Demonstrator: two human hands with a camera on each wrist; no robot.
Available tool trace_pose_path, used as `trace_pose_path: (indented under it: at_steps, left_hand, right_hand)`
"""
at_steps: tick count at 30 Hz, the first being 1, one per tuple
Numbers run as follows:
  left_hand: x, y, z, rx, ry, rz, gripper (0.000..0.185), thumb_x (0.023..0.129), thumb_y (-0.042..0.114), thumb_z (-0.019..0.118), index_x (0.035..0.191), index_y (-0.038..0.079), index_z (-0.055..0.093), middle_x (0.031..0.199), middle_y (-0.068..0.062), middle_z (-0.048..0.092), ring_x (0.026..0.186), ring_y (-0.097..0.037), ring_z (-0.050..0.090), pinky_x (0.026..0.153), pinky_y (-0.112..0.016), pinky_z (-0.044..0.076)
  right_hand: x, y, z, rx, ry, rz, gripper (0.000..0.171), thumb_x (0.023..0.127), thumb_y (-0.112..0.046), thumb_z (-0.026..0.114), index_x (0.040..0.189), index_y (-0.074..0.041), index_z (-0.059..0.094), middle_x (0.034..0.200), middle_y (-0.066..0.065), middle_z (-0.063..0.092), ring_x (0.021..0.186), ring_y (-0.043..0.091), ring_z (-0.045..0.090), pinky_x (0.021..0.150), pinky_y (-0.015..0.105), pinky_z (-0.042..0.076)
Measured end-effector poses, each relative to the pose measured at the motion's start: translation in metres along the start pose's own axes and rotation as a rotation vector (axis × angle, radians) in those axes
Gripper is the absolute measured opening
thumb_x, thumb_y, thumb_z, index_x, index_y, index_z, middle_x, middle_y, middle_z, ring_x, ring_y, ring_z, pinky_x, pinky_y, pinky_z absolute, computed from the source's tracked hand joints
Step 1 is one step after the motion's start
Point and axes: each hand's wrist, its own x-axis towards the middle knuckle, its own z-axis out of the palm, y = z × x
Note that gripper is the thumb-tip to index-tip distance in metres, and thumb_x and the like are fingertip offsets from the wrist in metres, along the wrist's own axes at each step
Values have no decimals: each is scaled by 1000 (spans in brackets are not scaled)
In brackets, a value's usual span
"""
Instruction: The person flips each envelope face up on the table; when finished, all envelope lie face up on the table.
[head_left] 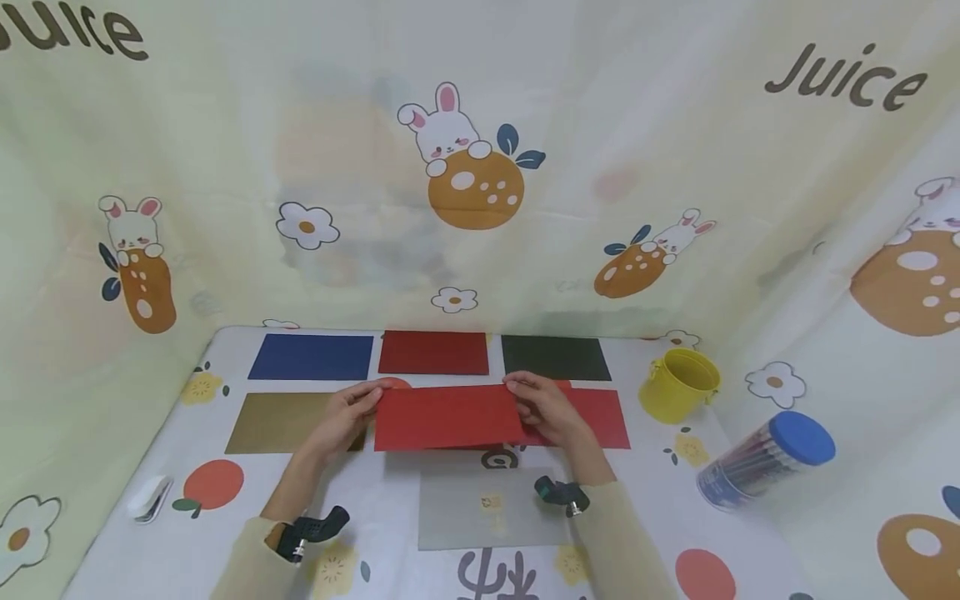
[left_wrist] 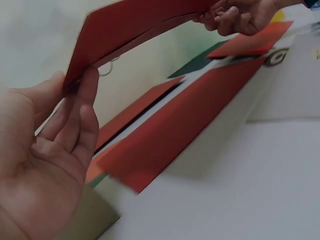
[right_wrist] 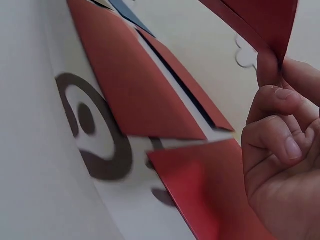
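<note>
A: Head view, item one: a red folded card [head_left: 448,417] lifted above the table [head_left: 390,508], its long axis running left to right across the person, its fold line along the far edge as far as I can tell. Left hand [head_left: 347,417] pinches the left end, right hand [head_left: 546,408] pinches the right end.

B: Wrist views add the detail. In the left wrist view the left hand [left_wrist: 45,160] has thumb and straight fingers clamped on the red folded card [left_wrist: 135,25] at its corner, and the two leaves of the card gape slightly. In the right wrist view the right hand [right_wrist: 280,150] pinches the other corner [right_wrist: 265,20] between thumb and forefinger, the remaining fingers curled in.

A: Only the head view shows the layout. Flat sheets on the table: blue sheet [head_left: 311,357], dark red sheet [head_left: 433,352], dark green sheet [head_left: 555,357], gold sheet [head_left: 281,422], another red sheet [head_left: 600,415] partly beneath the right hand, and a grey sheet [head_left: 487,508] nearest the person.

B: Containers?

A: A yellow bucket [head_left: 678,385] upright at the right; contents cannot be seen. A clear tube with a blue lid [head_left: 765,458] lying on its side, holding what look like pens.
</note>
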Motion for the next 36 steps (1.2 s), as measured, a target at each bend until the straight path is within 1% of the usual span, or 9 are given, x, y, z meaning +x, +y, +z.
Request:
trace_pose_path:
  at_steps: [5,14,18,23,26,28,31,34,36]
  left_hand:
    - [2,-3,6,-48,-53,40,48,105,18,53,145,-8,44,127,-4,65,107,-14,65,96,-26,51]
    - [2,-1,8,-70,-56,22,46,105,19,54,144,-4,48,118,0,65,96,-10,62,95,-26,51]
    - [3,-1,10,-110,-68,32,47,105,18,53,144,-8,45,101,1,62,88,-10,56,85,-23,51]
    - [3,-1,13,-175,-52,32,47,106,16,51,144,-11,43,89,4,56,81,-9,49,74,-21,46]
    - [3,1,15,-208,-17,17,42,105,16,54,141,-6,50,89,5,55,77,-7,49,68,-17,44]
    - [3,1,16,-226,3,14,38,104,16,55,137,-2,56,85,5,49,73,-7,43,64,-17,39]
    - [4,1,17,-248,1,28,32,104,16,55,132,2,60,96,4,56,80,-5,52,69,-15,46]
    - [4,1,19,-261,-10,48,29,105,17,53,129,3,59,101,2,63,89,-8,59,76,-19,52]
    - [4,2,21,-260,-12,58,27,105,17,52,128,3,58,107,1,64,96,-9,61,81,-21,53]
  right_hand:
    - [-4,-2,-7,27,40,16,56,96,-29,70,137,5,52,83,2,60,58,12,44,48,20,33]
    - [-10,-2,-12,41,45,19,61,96,-29,70,142,5,49,89,2,64,58,11,47,48,19,34]
    - [-11,-1,-15,71,28,2,62,95,-28,71,142,6,49,84,3,63,57,11,47,47,20,34]
    - [-11,2,-19,148,-30,-52,49,100,-22,64,139,6,53,76,2,60,58,11,48,47,20,35]
    - [-12,2,-20,204,-85,-93,34,103,-17,58,132,1,61,76,1,60,59,10,49,47,19,37]
    - [-13,1,-20,222,-120,-116,27,104,-15,56,126,-3,66,76,0,60,59,10,49,47,19,37]
    - [-13,1,-19,234,-146,-137,21,104,-14,56,119,-10,71,75,-1,61,58,9,49,46,18,36]
    - [-14,0,-18,250,-151,-136,20,103,-15,58,118,-9,70,78,-2,63,58,8,51,46,18,38]
    - [-14,0,-17,278,-151,-122,22,102,-16,60,120,-5,66,85,0,66,64,9,56,51,18,44]
